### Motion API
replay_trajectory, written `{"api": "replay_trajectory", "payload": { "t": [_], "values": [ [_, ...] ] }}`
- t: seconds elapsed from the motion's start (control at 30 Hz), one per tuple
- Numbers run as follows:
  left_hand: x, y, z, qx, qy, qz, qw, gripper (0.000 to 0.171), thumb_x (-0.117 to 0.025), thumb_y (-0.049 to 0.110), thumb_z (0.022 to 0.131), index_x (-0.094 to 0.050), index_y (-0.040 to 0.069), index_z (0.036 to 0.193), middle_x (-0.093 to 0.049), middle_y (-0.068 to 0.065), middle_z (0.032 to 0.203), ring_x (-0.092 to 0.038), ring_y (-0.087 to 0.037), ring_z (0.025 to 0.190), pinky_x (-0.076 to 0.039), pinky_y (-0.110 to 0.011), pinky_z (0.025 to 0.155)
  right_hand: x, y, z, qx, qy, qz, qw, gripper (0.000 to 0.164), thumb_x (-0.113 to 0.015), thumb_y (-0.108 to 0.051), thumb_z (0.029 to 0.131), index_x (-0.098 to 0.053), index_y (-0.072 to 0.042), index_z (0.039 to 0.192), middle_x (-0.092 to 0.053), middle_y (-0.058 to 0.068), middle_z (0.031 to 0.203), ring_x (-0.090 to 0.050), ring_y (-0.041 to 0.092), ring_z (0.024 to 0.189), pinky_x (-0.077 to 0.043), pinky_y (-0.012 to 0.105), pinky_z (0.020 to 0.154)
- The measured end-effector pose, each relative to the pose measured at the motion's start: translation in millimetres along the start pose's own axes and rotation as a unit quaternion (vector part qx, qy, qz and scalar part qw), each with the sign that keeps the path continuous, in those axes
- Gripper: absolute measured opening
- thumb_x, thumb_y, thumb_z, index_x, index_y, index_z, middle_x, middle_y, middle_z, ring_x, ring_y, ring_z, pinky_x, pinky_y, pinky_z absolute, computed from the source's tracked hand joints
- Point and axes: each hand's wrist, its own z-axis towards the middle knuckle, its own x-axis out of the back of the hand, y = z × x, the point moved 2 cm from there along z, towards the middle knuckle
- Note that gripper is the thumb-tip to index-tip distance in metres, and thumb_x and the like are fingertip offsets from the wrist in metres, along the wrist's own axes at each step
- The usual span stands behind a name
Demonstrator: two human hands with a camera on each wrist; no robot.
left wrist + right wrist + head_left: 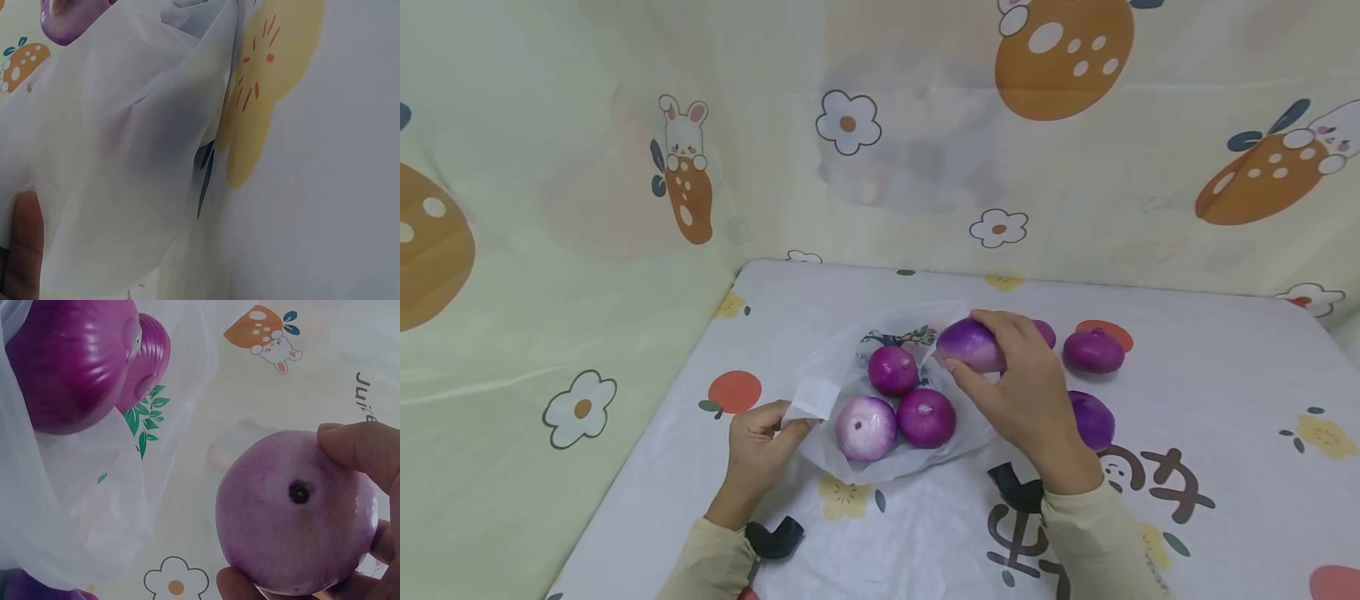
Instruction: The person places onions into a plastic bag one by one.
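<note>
My right hand (1026,392) grips a purple onion (968,343) above the right rim of a thin white plastic bag (823,450). In the right wrist view, fingers and thumb wrap around that onion (294,512), its root end facing the camera. Inside the open bag lie a small dark onion (893,371), a paler onion (866,428) and another dark onion (927,418). At the bag's left edge, my left hand (763,450) pinches the plastic between thumb and fingers. The bag (137,144) fills much of the left wrist view and hides most of that hand.
Right of the bag, one onion (1093,350) lies on the patterned tablecloth (1225,400). Another onion (1092,421) sits nearer, partly behind the right hand, and a third (1045,332) shows behind that hand. A patterned curtain (917,183) stands along the back and left.
</note>
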Motion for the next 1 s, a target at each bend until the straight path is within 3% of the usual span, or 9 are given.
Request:
{"api": "replay_trajectory", "payload": {
  "t": [0.73,1.0],
  "values": [
    [0.8,0.7,0.6,0.011,-0.006,0.008,0.9999,0.016,-0.070,-0.019,0.080,-0.077,-0.008,0.088,-0.077,0.007,0.088,-0.066,-0.005,0.074,-0.053,-0.019,0.064,-22,-16,0,0.041,-0.026,0.036,0.998,0.058,-0.088,-0.017,0.080,-0.065,-0.003,0.132,-0.064,0.016,0.130,-0.062,0.032,0.120,-0.054,0.051,0.097],
    [0.8,2.0,1.3,0.011,-0.006,0.003,0.9999,0.015,-0.070,-0.019,0.080,-0.077,-0.008,0.087,-0.077,0.006,0.086,-0.066,-0.005,0.073,-0.053,-0.019,0.063,-31,-24,-1,0.039,-0.057,0.034,0.997,0.059,-0.088,-0.021,0.082,-0.065,-0.006,0.135,-0.062,0.016,0.133,-0.062,0.033,0.119,-0.053,0.051,0.100]
  ]
}}
